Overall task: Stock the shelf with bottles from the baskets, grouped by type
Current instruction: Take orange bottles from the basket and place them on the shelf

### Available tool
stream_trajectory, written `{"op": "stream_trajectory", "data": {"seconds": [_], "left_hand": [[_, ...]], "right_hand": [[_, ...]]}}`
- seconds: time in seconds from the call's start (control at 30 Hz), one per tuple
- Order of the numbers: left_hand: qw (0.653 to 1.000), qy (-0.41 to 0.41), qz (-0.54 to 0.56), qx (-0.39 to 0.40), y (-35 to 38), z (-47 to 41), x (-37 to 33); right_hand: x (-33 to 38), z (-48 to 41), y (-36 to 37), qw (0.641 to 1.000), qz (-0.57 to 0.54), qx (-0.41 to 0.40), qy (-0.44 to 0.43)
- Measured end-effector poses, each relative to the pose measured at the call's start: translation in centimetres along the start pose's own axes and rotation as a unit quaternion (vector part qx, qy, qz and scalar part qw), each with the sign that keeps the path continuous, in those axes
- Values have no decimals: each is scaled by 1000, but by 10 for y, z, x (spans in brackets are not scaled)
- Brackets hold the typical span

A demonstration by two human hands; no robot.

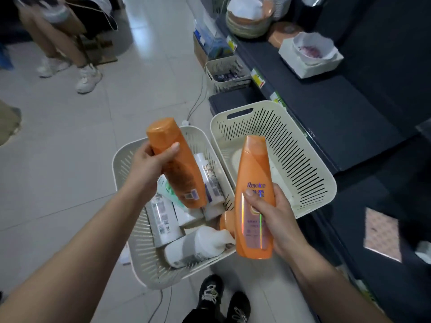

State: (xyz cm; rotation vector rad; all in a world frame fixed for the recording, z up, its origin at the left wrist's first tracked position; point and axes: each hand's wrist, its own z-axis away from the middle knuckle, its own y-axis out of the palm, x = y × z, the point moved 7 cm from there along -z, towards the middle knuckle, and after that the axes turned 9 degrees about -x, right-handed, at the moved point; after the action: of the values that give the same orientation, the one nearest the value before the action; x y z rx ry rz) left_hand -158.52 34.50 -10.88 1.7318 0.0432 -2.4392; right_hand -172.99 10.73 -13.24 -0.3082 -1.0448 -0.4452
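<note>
My left hand (152, 165) grips an orange bottle (179, 169), cap pointing away, its back label facing me. My right hand (274, 213) holds a second orange "Rejoice" bottle (254, 199) upright by its lower half. Both hover over a cream slotted basket (137, 252) on the floor, which holds several white bottles (200, 243), a pale green one (168, 190) and another orange bottle (227, 221) partly hidden. To its right a second cream basket (303, 159) looks nearly bare inside. The dark shelf (326, 108) runs along the right.
On the shelf sit a stack of woven plates (247, 22) and a white paper-wrapped bowl (310, 54). A smaller basket (228, 75) and boxes stand on the floor farther back. Another person's legs (70, 54) stand at upper left. My black shoes (221, 301) and a cable (198, 96) are on the tiles.
</note>
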Motion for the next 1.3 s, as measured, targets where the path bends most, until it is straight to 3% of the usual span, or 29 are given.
{"op": "stream_trajectory", "data": {"seconds": [0.2, 0.37, 0.53, 0.8, 1.1, 1.3], "left_hand": [[997, 15, 56, 42, 46, 7, -49], [995, -34, 52, 82, 104, 33, -57], [978, -79, 25, 193, 171, 71, -68], [920, -121, -52, 368, 260, 146, -77], [865, -70, -93, 489, 337, 266, -92], [835, 14, -95, 542, 379, 358, -98]], "right_hand": [[37, 19, -17, 998, -28, -35, -39], [62, 36, -51, 994, -49, -79, -54], [76, 57, -93, 987, -84, -128, -55], [92, 108, -181, 967, -103, -221, -78], [97, 182, -284, 935, -151, -299, -117], [98, 232, -352, 918, -209, -307, -138]]}}
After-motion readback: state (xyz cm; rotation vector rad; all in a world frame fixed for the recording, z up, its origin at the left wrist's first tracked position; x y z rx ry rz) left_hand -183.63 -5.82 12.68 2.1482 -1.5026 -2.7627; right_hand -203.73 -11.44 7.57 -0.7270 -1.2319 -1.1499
